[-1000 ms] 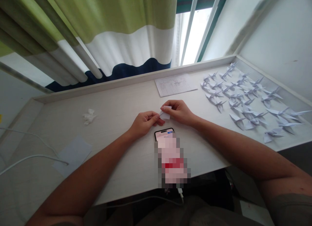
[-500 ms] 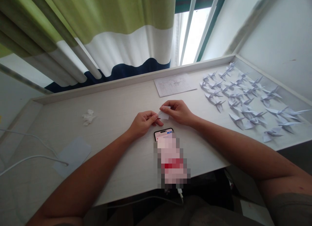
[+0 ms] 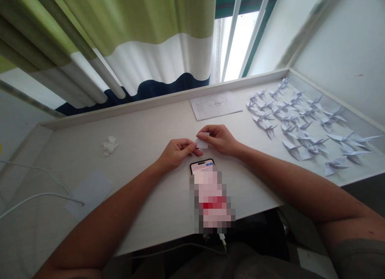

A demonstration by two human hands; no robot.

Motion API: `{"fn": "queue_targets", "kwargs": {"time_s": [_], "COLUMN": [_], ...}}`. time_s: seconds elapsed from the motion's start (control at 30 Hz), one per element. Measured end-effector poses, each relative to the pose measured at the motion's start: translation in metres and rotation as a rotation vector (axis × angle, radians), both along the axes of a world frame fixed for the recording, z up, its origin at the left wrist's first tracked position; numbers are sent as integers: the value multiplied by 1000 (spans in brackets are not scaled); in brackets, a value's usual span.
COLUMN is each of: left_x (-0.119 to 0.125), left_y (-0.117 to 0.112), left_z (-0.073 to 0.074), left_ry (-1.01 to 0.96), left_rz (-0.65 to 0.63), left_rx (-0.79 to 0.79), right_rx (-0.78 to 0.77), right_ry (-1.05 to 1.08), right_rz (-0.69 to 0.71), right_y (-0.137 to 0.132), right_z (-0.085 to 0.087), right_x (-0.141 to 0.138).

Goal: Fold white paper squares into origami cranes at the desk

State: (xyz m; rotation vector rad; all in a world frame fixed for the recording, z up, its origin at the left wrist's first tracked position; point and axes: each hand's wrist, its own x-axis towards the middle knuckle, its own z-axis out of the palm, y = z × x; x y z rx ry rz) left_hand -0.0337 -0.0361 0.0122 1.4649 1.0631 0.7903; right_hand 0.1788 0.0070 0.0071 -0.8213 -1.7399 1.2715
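A small folded piece of pale paper (image 3: 202,142) sits between both hands just above the white desk (image 3: 144,138). My left hand (image 3: 176,152) pinches its left side with curled fingers. My right hand (image 3: 219,138) grips its right edge, fingers closed over the top. A phone (image 3: 207,190) lies flat right below the hands, near the desk's front edge, with a cable plugged into its lower end.
Several folded paper cranes (image 3: 300,122) cover the desk's right side. A printed sheet (image 3: 214,105) lies behind the hands. A crumpled scrap (image 3: 109,145), a flat pale sheet (image 3: 90,192) and white cables (image 3: 36,196) are on the left. Curtains (image 3: 120,42) hang behind.
Both hands stay on the folded paper with only tiny finger shifts. The view has drifted slightly.
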Motion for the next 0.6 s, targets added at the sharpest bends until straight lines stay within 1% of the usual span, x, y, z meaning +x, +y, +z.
{"fn": "queue_targets", "kwargs": {"time_s": [0.13,0.23,0.37,0.47,0.53,0.6], "left_x": [0,3,5,4,3,3], "left_y": [-1,-2,-3,-3,-3,-4], "left_z": [-1,-1,-1,-3,-5,-7], "left_ry": [22,42,2,-32,-22,4], "left_rz": [-3,15,43,20,1,21], "left_rx": [38,67,40,-12,-22,2], "right_rx": [-33,-39,-1,16,2,-25], "right_ry": [34,46,19,-33,-52,-53], "right_rz": [30,14,9,25,36,38], "right_y": [1,0,-4,-8,-9,-7], "right_z": [2,4,3,3,3,3], "right_x": [1,0,-3,-6,-6,-6]}}
